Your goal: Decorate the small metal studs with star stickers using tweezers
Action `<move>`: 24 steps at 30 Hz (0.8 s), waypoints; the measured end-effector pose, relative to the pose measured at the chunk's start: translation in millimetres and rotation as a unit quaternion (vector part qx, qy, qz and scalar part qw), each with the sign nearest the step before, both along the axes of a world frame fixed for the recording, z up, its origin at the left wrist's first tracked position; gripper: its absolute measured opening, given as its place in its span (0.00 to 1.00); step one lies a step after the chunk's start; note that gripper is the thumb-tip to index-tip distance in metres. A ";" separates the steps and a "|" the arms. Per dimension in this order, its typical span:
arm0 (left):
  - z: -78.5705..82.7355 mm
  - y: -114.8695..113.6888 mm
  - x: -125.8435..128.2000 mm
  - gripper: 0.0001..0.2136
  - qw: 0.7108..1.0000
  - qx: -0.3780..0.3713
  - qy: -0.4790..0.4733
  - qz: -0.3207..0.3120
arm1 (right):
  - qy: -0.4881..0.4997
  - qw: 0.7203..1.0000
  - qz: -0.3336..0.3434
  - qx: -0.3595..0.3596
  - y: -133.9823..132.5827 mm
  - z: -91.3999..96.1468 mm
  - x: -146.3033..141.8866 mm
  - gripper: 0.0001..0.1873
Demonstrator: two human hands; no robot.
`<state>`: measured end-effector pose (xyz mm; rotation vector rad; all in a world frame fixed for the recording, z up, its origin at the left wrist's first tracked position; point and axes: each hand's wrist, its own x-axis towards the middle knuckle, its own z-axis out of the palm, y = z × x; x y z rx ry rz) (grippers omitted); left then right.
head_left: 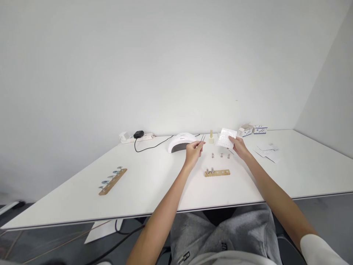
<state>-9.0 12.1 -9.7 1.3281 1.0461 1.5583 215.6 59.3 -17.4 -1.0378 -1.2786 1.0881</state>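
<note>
My left hand (193,151) is closed in a pinch on thin metal tweezers (202,139) whose tips point up and to the right. My right hand (238,145) grips a clear plastic sheet (226,137) with rows of small pieces, held tilted above the table. Below the hands lies a small wooden holder (217,172) with round holes and two metal stands in its left end. Three more small metal stands (221,155) stand loose on the table between the holder and my hands.
A white dome-shaped lamp (180,142) sits behind my left hand, its cable running to a power strip (136,137). A small bottle (211,136) stands by it. A second wooden holder (112,180) lies at left. Small boxes (252,129) and papers (267,151) are at right.
</note>
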 end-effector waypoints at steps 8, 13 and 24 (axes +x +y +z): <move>-0.5 -6.8 4.7 0.12 0.990 0.090 0.100 0.041 | 0.001 0.999 0.024 0.021 -23.2 2.1 -31.3 0.21; -12.5 -9.1 12.8 0.10 0.961 0.169 0.211 0.064 | 0.028 0.999 0.022 -0.003 -30.9 6.0 -41.6 0.17; -24.6 -3.9 11.4 0.08 0.933 0.197 0.296 0.054 | 0.084 0.993 0.077 -0.038 -39.3 6.6 -54.1 0.06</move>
